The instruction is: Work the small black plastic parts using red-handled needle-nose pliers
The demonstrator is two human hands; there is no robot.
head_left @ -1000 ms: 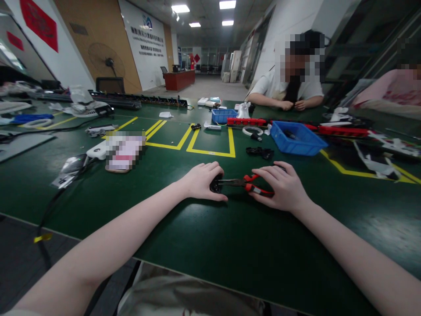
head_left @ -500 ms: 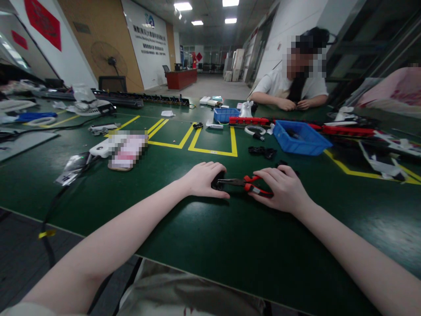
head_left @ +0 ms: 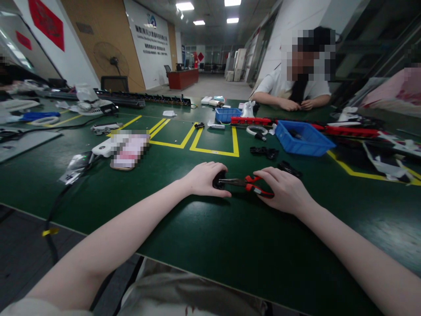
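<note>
My left hand (head_left: 207, 180) is curled round a small black part (head_left: 218, 180), mostly hidden by the fingers; its exact kind does not show. My right hand (head_left: 281, 188) grips the red and black handles of a pair of long-nose pliers (head_left: 248, 182). The plier jaws point left and their tip meets the black part in my left hand. Just beyond my right hand lies a black cable bundle (head_left: 289, 168), and a second black bundle (head_left: 264, 152) rests a little farther off on the green table (head_left: 210, 232).
A blue bin (head_left: 304, 147) with dark items stands behind my right hand, a smaller blue bin (head_left: 228, 115) farther back. To the left lie a phone (head_left: 130, 151) and a black cable (head_left: 54, 213). Across the table sits a person (head_left: 296, 90).
The plier handles look slightly closer together. Both hands keep their places, with the pliers at the black part; the view has shifted slightly.
</note>
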